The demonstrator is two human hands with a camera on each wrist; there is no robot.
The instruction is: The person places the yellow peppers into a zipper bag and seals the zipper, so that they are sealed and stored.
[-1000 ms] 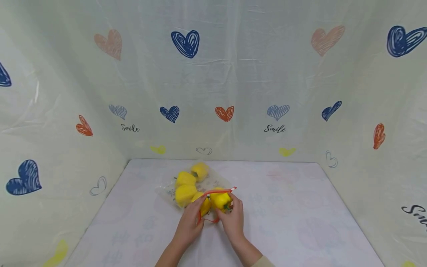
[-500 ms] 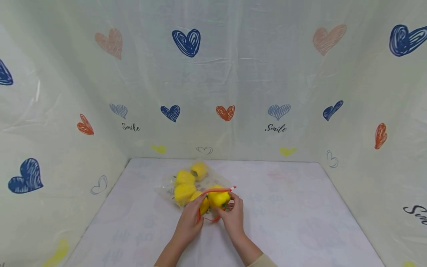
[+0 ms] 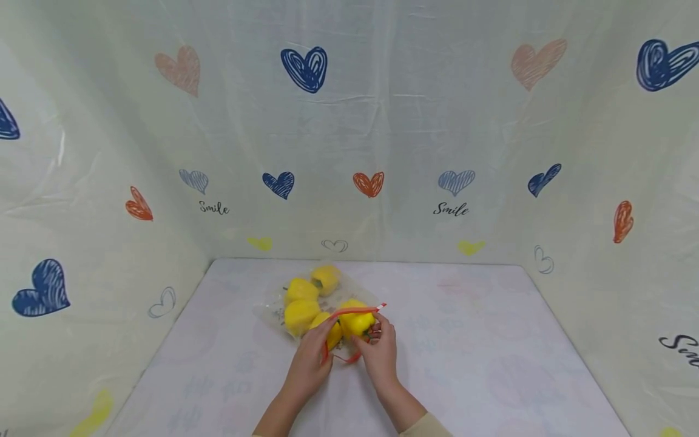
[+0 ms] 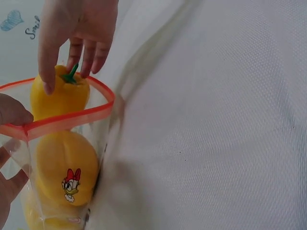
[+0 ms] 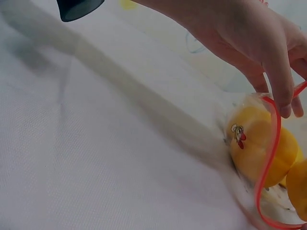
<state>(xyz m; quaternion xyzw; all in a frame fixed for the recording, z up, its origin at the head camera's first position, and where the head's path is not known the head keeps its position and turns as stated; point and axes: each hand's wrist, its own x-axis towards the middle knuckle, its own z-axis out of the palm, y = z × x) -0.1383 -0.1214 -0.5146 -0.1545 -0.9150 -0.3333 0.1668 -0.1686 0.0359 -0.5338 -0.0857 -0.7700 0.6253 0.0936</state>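
Observation:
A clear zip bag (image 3: 349, 290) with a red rim and printed cartoon figures lies on the table, its mouth towards me. Several yellow bell peppers (image 3: 300, 317) are inside it. My left hand (image 3: 310, 363) pinches the red rim (image 4: 72, 122) at the left side of the mouth. At the opening sits one more yellow bell pepper (image 4: 60, 100), green stem towards my right hand (image 3: 380, 357). That hand has its thumb (image 4: 47, 72) against the pepper's near side, and its other fingers extend loosely beyond the stem. The right fingertips are partly hidden in the head view.
A white cloth-covered table (image 3: 464, 364) surrounds the bag. Behind and at both sides hang pale curtains (image 3: 404, 139) printed with hearts and "Smile". A dark rounded object (image 5: 79, 7) shows at the top edge of the right wrist view.
The pepper at the mouth has shifted slightly away from me, deeper into the bag, while the right fingers have loosened around it. My left hand stays on the rim.

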